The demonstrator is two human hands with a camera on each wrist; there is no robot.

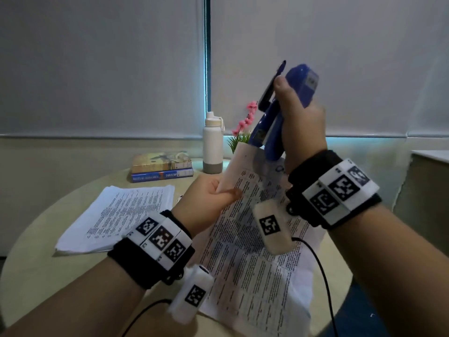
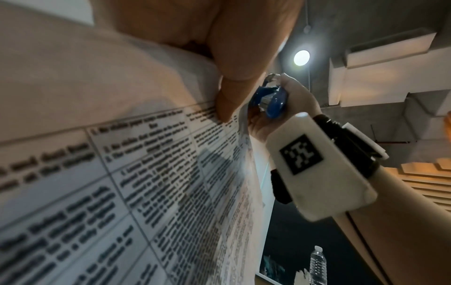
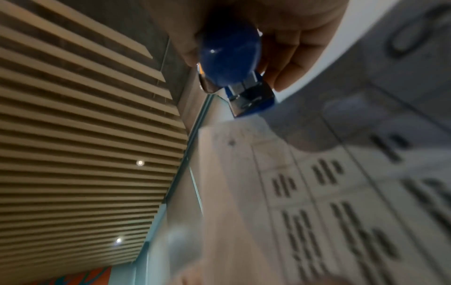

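My left hand (image 1: 213, 203) pinches a set of printed sheets (image 1: 255, 251) near their top left, holding them up off the table; the thumb (image 2: 234, 90) presses on the printed side. My right hand (image 1: 301, 122) grips a blue stapler (image 1: 274, 117), nose pointing down at the sheets' top corner (image 1: 245, 148). In the right wrist view the stapler's mouth (image 3: 251, 100) sits just above that paper corner (image 3: 219, 135). Whether the paper lies inside the mouth I cannot tell.
A round beige table (image 1: 73, 276) carries a stack of printed paper (image 1: 116, 215) at the left, two books (image 1: 161, 166), a white bottle (image 1: 212, 142) and a small pink-flowered plant (image 1: 243, 127) at the back. White blinds hang behind.
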